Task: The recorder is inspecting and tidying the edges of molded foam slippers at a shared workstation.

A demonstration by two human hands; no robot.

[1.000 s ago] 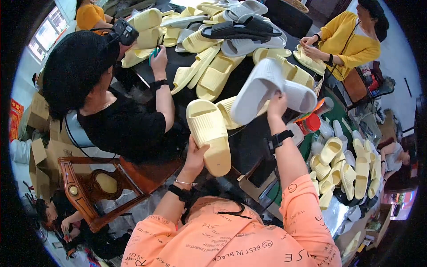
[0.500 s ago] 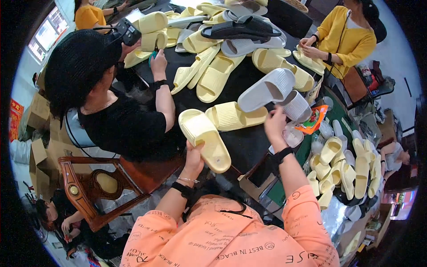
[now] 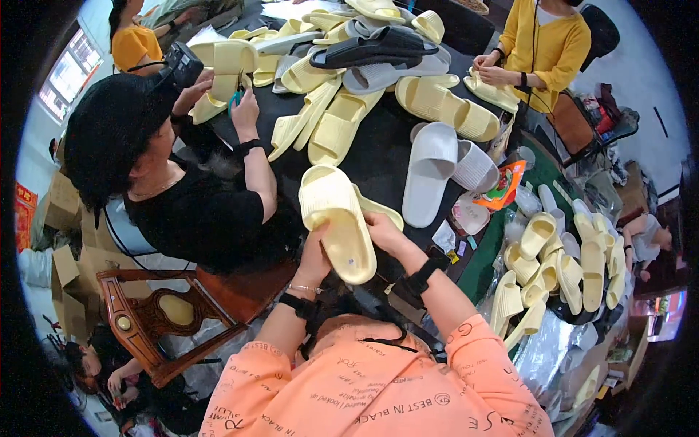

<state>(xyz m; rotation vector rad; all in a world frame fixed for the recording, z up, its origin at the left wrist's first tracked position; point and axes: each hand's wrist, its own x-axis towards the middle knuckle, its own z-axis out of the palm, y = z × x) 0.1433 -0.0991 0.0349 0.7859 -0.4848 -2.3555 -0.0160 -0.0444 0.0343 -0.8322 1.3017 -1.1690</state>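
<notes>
My left hand (image 3: 314,256) is closed round the side of a pale yellow slide sandal (image 3: 348,237), its sole tilted toward me and its strap at the far end. Just to the right, my right hand (image 3: 386,234) grips a second yellow slide sandal (image 3: 384,207). Most of that second one is hidden behind the first. Beyond my right hand, a grey slide sandal (image 3: 428,186) lies on the dark table, and another grey slide (image 3: 475,166) rests against its right side.
Yellow, grey and black slides heap up at the table's far side, including a black slide (image 3: 375,48). At left, a person in black holds teal-handled scissors (image 3: 237,98) by a yellow slide. An orange packet (image 3: 502,186) and more yellow slides (image 3: 539,234) lie at right. A wooden chair (image 3: 167,313) stands lower left.
My right hand has come left from beside the grey slides, bringing the second yellow slide behind the first. The nearer grey slide now lies turned, its toe toward me.
</notes>
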